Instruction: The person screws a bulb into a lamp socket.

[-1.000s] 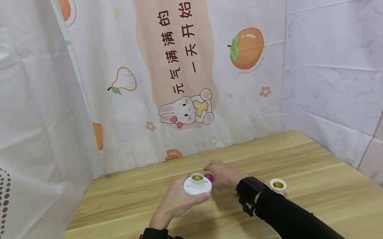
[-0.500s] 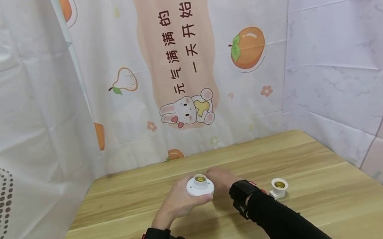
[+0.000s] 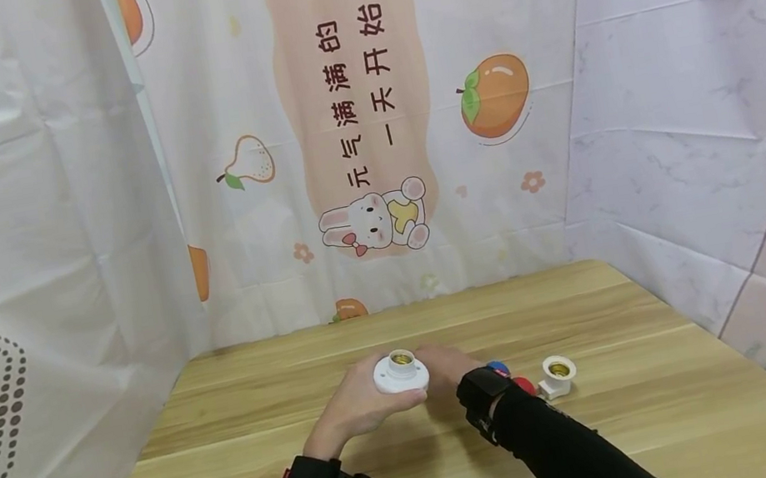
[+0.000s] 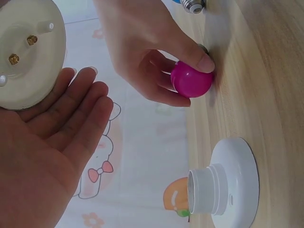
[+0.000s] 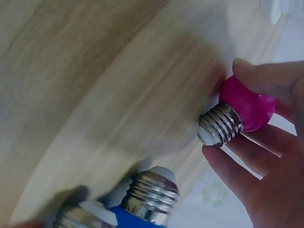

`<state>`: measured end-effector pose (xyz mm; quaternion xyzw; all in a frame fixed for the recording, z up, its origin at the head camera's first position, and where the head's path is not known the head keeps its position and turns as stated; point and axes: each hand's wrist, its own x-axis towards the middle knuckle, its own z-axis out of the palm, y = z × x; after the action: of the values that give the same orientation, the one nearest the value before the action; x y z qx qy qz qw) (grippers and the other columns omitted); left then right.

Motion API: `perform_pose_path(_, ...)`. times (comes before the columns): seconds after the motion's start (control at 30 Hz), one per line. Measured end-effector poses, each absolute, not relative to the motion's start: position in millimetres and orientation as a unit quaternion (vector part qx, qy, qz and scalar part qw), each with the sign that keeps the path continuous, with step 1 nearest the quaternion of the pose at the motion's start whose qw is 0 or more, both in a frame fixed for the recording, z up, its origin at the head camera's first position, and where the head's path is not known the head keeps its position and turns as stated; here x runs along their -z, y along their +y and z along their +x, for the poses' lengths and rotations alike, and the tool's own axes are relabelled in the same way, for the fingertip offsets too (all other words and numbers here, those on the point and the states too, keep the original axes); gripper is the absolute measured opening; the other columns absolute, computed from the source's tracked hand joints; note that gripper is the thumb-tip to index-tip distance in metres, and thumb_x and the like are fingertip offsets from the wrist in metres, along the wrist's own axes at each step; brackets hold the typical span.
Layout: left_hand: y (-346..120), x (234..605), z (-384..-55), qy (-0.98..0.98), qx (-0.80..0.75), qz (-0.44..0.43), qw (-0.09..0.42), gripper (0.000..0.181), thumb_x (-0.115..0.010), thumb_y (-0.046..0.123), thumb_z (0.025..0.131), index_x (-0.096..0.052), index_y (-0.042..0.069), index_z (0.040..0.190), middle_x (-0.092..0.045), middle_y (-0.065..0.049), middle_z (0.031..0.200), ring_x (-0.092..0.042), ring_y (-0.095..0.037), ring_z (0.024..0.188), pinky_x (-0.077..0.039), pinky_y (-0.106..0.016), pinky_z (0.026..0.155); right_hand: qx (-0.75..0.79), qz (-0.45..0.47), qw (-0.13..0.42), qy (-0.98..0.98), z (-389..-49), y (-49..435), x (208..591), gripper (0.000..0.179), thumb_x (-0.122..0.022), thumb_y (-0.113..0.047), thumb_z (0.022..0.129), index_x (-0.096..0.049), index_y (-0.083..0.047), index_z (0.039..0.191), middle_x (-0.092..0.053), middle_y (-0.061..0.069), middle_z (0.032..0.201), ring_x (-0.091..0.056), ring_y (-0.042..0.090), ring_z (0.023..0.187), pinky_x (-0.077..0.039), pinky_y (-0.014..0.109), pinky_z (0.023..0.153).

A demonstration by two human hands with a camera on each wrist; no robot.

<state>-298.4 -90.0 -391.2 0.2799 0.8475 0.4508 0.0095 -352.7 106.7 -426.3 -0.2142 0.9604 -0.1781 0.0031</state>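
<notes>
Lower and a little left of its place a second earlier, the right hand (image 3: 445,364) had carried the magenta bulb (image 4: 191,86) out of the head view, behind the left hand's work, while the blue bulb (image 3: 498,368) and red bulb (image 3: 525,385) had come into sight beside its wrist. It pinched the magenta bulb between thumb and fingers, close above the table (image 3: 296,444); contact could not be told.

The left hand (image 3: 353,405) held a round lamp holder (image 3: 395,381) raised, socket upward, thumb along the near edge, the other fingers extended side by side below. Another white holder (image 4: 240,175) stood upright on the table nearby. Farther right sat an angled socket (image 3: 557,388), near the red bulb.
</notes>
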Motion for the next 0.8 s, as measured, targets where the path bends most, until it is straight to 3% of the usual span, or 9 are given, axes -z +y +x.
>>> perform_pose_path(0.17, -89.7, 391.2, -298.5, 0.850, -0.448, 0.278, 0.009, 0.071, -0.083, 0.049, 0.080, -0.059, 0.008, 0.132, -0.067, 0.002, 0.111, -0.063, -0.015, 0.097, -0.050, -0.040, 0.085, 0.163, -0.223, 0.008, 0.961, -348.7, 107.4, 422.1, 0.035, -0.075, -0.020, 0.090, -0.067, -0.018, 0.124, -0.067, 0.006, 0.122, -0.061, 0.030, 0.117, -0.049, 0.050, 0.099)
perform_pose_path(0.5, -88.5, 393.5, -298.4, 0.850, -0.448, 0.276, 0.013, 0.072, -0.084, 0.049, 0.079, -0.059, 0.007, 0.132, -0.066, 0.002, 0.110, -0.062, -0.016, 0.096, -0.050, -0.040, 0.084, 0.170, -0.250, -0.003, 0.953, -350.2, 109.3, 418.6, 0.016, -0.077, -0.017, 0.085, -0.068, -0.018, 0.098, -0.067, -0.001, 0.100, -0.063, 0.019, 0.095, -0.054, 0.041, 0.085)
perform_pose_path(0.8, -88.2, 394.1, -299.4, 0.855, -0.438, 0.278, 0.012, 0.073, -0.083, 0.051, 0.078, -0.059, 0.007, 0.132, -0.067, 0.002, 0.109, -0.062, -0.015, 0.096, -0.050, -0.039, 0.083, 0.156, -0.265, 0.006, 0.952, -347.8, 109.2, 409.0, 0.013, -0.078, -0.019, 0.086, -0.067, -0.020, 0.092, -0.063, -0.005, 0.091, -0.059, 0.014, 0.084, -0.053, 0.036, 0.077)
